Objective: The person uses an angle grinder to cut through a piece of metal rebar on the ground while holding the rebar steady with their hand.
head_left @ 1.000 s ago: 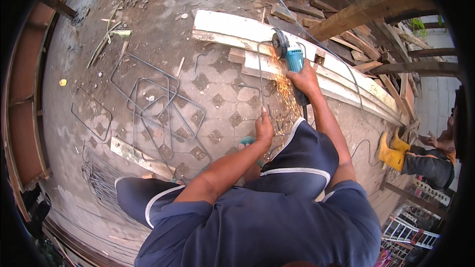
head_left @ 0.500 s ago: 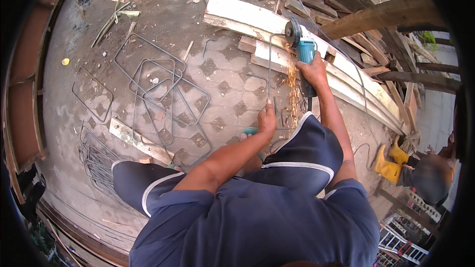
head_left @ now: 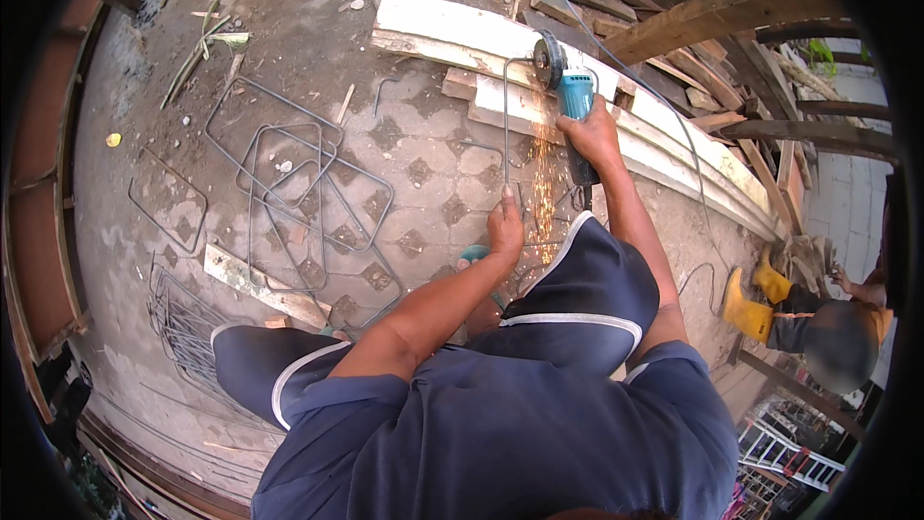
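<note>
My right hand (head_left: 593,138) is wrapped round the teal body of an angle grinder (head_left: 577,96). The grinder's dark disc meets the bent top end of a steel rod (head_left: 506,125), and orange sparks (head_left: 542,193) stream down from there toward my knee. Lower on that rod, my left hand (head_left: 505,226) closes round it and holds it upright in the picture, near my foot. The rod's top lies over the edge of a stack of pale wooden boards (head_left: 462,29). To the left, several bent wire frames (head_left: 318,183) overlap on the paving.
A pile of thin bent rods (head_left: 192,327) lies by my left knee, beside a loose board (head_left: 260,284). Scrap timber (head_left: 693,87) is heaped at the far right. The grinder's cable (head_left: 664,101) crosses the boards. Another person in yellow boots (head_left: 746,313) is at the right.
The whole view has shifted slightly, with the scene sliding left. Both hands keep their holds, and the grinder stays at the rod's end, still throwing sparks.
</note>
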Demonstrator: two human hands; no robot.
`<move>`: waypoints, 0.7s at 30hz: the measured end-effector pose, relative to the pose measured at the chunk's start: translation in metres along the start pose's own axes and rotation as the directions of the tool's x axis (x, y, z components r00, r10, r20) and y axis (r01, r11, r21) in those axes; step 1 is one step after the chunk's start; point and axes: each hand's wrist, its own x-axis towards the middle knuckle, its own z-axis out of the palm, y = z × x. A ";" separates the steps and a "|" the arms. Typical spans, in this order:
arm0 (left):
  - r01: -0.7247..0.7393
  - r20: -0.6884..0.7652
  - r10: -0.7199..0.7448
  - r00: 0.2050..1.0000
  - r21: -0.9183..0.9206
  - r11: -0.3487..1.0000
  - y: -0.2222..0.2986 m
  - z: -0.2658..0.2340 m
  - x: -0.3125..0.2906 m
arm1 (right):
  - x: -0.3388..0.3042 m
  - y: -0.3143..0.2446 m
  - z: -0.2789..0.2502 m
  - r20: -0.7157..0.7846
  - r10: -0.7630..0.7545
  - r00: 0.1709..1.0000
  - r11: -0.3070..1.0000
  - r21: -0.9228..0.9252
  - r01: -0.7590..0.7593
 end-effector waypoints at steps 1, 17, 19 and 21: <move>-0.002 0.005 0.002 1.000 0.007 1.000 0.001 0.000 -0.001 | 0.002 0.005 0.001 -0.015 -0.002 1.000 1.000 -0.021 0.002; -0.021 -0.015 0.021 1.000 0.019 1.000 0.002 -0.007 -0.001 | 0.007 0.009 0.004 -0.011 -0.009 1.000 1.000 -0.015 0.009; -0.025 -0.021 0.026 0.999 0.013 1.000 0.002 -0.007 0.000 | 0.005 0.004 0.002 0.008 0.008 1.000 1.000 -0.007 -0.008; 0.019 -0.006 -0.019 1.000 0.004 1.000 0.002 -0.009 0.000 | 0.002 0.008 0.005 -0.011 0.010 1.000 1.000 -0.022 -0.010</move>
